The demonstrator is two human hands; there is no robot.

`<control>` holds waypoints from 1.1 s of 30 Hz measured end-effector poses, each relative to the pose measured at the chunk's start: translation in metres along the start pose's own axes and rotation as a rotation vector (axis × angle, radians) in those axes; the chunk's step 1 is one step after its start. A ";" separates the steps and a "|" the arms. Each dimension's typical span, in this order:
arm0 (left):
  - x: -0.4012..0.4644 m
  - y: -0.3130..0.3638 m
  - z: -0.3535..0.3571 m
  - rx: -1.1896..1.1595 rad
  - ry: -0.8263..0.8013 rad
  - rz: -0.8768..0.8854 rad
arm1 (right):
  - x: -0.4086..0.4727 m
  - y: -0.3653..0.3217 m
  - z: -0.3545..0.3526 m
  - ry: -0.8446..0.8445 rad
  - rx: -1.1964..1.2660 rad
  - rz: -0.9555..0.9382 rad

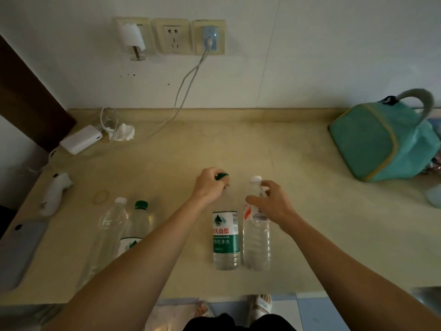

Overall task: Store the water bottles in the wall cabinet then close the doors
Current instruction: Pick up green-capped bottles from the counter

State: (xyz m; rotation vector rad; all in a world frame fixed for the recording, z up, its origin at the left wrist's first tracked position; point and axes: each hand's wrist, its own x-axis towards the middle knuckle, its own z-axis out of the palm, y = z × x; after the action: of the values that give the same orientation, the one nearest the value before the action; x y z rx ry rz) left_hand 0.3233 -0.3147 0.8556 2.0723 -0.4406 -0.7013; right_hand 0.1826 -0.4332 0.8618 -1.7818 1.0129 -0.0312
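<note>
At nine o'clock on the table (167, 149) a grey phone (21, 249) lies near the left edge, with a white crumpled thing (53, 194) just beyond it and a power bank (81, 139) and crumpled tissue (124, 132) towards ten o'clock by the back wall. A rubber band (101, 196) lies flat near two bottles at eight o'clock: a white-capped bottle (112, 225) and, touching its right side, a green-capped bottle (138, 223), both partly hidden behind my left forearm.

My left hand (210, 185) is curled round the neck of the green-labelled bottle (225, 240) at the centre, its green cap showing between my fingers. Just beside it stands the red-labelled bottle (256, 237) with a white cap; my right hand (272, 201) hovers at its shoulder with fingers spread and loosely bent, and I cannot tell whether they touch it.

Both centre bottles stand close to the near edge, with bare table behind them to the wall at twelve o'clock, where a cable (188, 84) hangs from a socket (210, 37). At two o'clock a teal bag (381, 139) sits well apart near the right edge.
</note>
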 end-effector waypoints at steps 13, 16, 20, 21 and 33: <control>-0.015 0.067 -0.018 0.023 0.192 0.414 | -0.007 -0.006 -0.040 0.258 -0.006 -0.477; -0.023 0.070 -0.019 0.008 0.186 0.489 | -0.007 -0.006 -0.040 0.314 -0.052 -0.567; -0.028 0.067 -0.021 -0.011 0.197 0.533 | -0.005 -0.004 -0.037 0.315 -0.048 -0.593; -0.028 0.067 -0.021 -0.015 0.194 0.536 | -0.004 -0.004 -0.036 0.312 -0.055 -0.600; -0.023 0.056 -0.023 -0.009 0.114 0.530 | -0.007 0.013 -0.028 0.332 -0.105 -0.616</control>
State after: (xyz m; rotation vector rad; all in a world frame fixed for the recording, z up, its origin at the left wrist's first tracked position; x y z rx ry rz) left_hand 0.3175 -0.3187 0.9198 1.8564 -0.8745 -0.2669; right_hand 0.1572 -0.4513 0.8682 -2.1718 0.6583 -0.6851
